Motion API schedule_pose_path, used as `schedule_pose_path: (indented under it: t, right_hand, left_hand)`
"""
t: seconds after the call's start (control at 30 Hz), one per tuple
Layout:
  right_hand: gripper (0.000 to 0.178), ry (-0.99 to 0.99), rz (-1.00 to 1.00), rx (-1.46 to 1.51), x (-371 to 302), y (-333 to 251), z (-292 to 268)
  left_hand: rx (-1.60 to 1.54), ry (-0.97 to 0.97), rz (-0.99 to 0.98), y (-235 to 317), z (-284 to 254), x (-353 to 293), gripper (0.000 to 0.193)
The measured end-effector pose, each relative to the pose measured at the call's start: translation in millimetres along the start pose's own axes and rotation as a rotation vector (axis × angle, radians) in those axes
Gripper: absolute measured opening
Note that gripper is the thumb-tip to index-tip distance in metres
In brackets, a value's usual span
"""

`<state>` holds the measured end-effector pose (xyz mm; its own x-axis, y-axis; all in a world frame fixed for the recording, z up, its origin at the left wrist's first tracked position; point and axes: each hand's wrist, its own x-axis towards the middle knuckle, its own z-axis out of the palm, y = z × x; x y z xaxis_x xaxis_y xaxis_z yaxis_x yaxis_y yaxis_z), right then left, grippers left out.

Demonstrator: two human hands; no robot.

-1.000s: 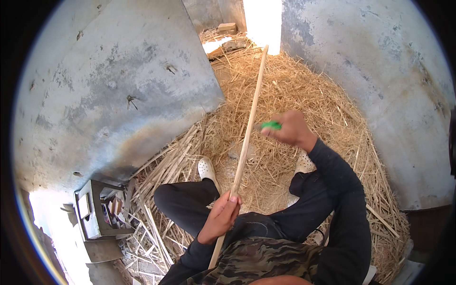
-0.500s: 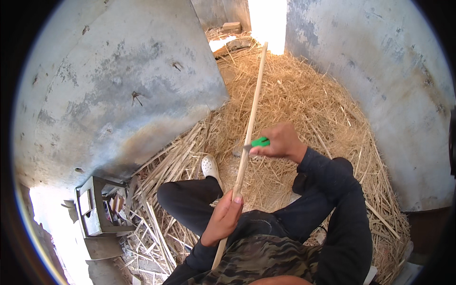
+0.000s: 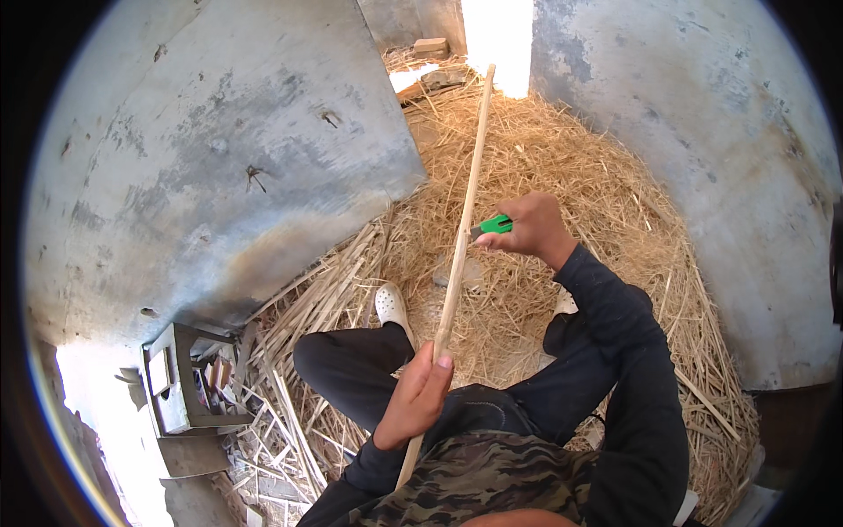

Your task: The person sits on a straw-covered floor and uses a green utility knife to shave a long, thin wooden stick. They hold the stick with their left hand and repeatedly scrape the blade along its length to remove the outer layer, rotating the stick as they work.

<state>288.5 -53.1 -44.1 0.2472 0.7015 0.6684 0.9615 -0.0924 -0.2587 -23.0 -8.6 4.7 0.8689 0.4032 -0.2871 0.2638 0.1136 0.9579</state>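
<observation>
A long, pale wooden strip [image 3: 474,167] slants up and away from my lap toward the bright doorway. My left hand [image 3: 416,395] is wrapped round its lower part, with the thumb lying along the top. Farther up, my right hand [image 3: 532,230] grips a green-handled utility knife [image 3: 496,226]. Its short blade points left and is at the right edge of the strip; whether it touches the wood I cannot tell. The strip's near end goes down beside my camouflage shirt [image 3: 492,479].
Straw-like shavings [image 3: 597,193] cover the floor ahead and to the right. Split strips [image 3: 307,285] lie heaped on the left, near a small open wooden cabinet [image 3: 189,382] with odds and ends inside. Worn grey walls [image 3: 219,158] stand on both sides. A brick [image 3: 430,47] lies near the doorway.
My right hand has moved away from me along the strip with the knife, turning a little. The strip's far end has risen slightly in the picture. My left hand keeps its grip.
</observation>
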Motion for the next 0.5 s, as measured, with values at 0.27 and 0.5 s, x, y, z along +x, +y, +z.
schedule_pose_path:
  t: [0.27,0.5]
  right_hand:
    - [0.072,-0.122,0.227,-0.053,-1.7,34.5,-1.6]
    - [0.074,-0.127,0.224,-0.032,-6.0,22.4,2.8]
  left_hand:
    - [-0.141,-0.095,-0.075,-1.5,7.9,-14.8,0.024]
    - [0.126,-0.057,0.052,-16.3,-0.6,-12.7,0.026]
